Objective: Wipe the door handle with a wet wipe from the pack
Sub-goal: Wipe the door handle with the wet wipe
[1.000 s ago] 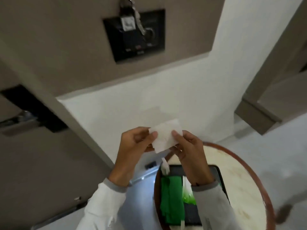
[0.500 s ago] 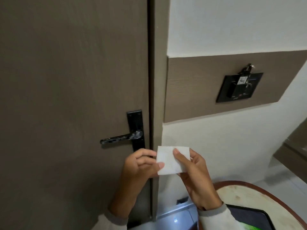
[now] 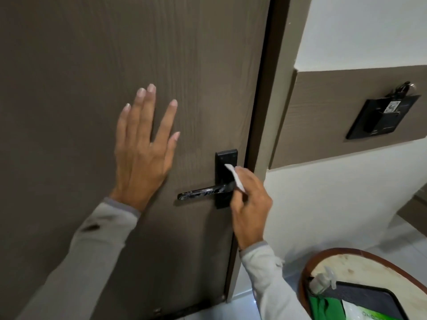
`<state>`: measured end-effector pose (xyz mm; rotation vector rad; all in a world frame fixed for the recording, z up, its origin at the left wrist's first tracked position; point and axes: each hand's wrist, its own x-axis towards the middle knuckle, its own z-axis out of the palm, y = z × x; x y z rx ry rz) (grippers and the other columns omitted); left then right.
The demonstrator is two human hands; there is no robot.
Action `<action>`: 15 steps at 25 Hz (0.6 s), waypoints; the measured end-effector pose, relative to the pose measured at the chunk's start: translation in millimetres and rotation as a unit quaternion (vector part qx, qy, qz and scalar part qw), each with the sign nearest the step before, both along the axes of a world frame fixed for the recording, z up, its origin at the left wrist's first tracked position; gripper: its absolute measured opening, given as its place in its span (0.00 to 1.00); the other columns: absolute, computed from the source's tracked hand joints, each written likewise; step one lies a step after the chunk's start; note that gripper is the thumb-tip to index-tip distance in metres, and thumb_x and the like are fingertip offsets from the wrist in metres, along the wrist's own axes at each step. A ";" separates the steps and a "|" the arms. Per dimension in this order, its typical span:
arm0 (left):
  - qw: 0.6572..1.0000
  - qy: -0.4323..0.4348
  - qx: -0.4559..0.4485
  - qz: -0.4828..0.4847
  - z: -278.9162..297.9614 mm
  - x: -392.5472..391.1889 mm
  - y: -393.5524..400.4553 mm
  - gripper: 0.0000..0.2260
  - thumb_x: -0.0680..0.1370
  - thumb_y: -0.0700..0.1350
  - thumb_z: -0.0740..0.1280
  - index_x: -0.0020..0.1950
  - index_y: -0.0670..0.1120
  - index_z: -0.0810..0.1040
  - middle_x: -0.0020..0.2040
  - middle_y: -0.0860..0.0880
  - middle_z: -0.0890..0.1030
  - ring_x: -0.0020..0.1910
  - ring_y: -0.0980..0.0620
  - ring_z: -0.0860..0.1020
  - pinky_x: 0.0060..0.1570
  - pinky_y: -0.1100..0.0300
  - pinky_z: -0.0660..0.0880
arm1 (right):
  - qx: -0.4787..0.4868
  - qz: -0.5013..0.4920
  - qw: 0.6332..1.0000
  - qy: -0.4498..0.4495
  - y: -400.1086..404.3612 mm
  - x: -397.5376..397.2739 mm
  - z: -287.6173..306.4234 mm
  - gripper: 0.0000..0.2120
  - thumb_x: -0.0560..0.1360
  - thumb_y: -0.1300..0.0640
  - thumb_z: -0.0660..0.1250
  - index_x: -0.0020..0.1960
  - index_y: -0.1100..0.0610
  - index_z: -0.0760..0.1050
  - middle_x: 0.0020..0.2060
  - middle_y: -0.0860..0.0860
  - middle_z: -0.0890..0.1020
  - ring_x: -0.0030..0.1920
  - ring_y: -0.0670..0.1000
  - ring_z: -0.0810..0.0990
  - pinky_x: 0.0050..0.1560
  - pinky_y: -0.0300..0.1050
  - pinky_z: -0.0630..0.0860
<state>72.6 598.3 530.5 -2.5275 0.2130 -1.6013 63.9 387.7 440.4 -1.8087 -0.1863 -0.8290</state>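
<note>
A dark metal lever door handle [image 3: 201,192] on a black backplate [image 3: 225,162] sits at the right side of the brown wooden door [image 3: 92,65]. My right hand [image 3: 250,202] grips a white wet wipe [image 3: 235,177] and presses it against the base of the lever at the backplate. My left hand [image 3: 144,146] lies flat on the door to the left of the handle, fingers spread, holding nothing. The green and white wipe pack [image 3: 360,310] lies on a dark tray [image 3: 369,292] at the bottom right.
A round table with a brown rim [image 3: 346,252] stands at the lower right, close to my right sleeve. A black wall panel [image 3: 381,118] with keys hanging on it is mounted on the brown wall strip to the right. Pale floor tiles show beyond the table.
Both hands held the wipe in front of me before. My left hand has let go and moved flat onto the door. My right hand has carried the wipe up to the handle.
</note>
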 end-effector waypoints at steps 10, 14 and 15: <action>0.986 -0.085 0.122 0.078 -22.7 41.8 38.0 0.28 0.89 0.55 0.58 0.87 0.48 0.56 0.81 0.37 0.65 0.80 0.39 0.59 0.83 0.46 0.43 | -0.375 0.021 0.900 -0.222 84.6 12.9 -75.3 0.25 0.75 0.62 0.74 0.71 0.62 0.74 0.64 0.58 0.84 0.71 0.56 0.74 0.81 0.50 0.59; 0.984 -0.103 0.123 0.076 -25.4 43.6 38.1 0.28 0.89 0.54 0.59 0.86 0.47 0.57 0.80 0.37 0.67 0.80 0.39 0.61 0.80 0.41 0.53 | -0.277 -0.066 0.937 -0.202 44.8 34.9 -86.4 0.19 0.84 0.58 0.64 0.73 0.62 0.70 0.69 0.59 0.76 0.74 0.59 0.71 0.84 0.50 0.56; 0.983 -0.106 0.123 0.081 -27.1 45.4 37.0 0.28 0.89 0.54 0.58 0.87 0.47 0.56 0.80 0.37 0.67 0.79 0.39 0.61 0.79 0.40 0.55 | -0.280 -0.081 0.938 -0.188 53.3 33.3 -90.6 0.23 0.82 0.59 0.67 0.75 0.62 0.67 0.70 0.58 0.74 0.77 0.57 0.68 0.85 0.50 0.52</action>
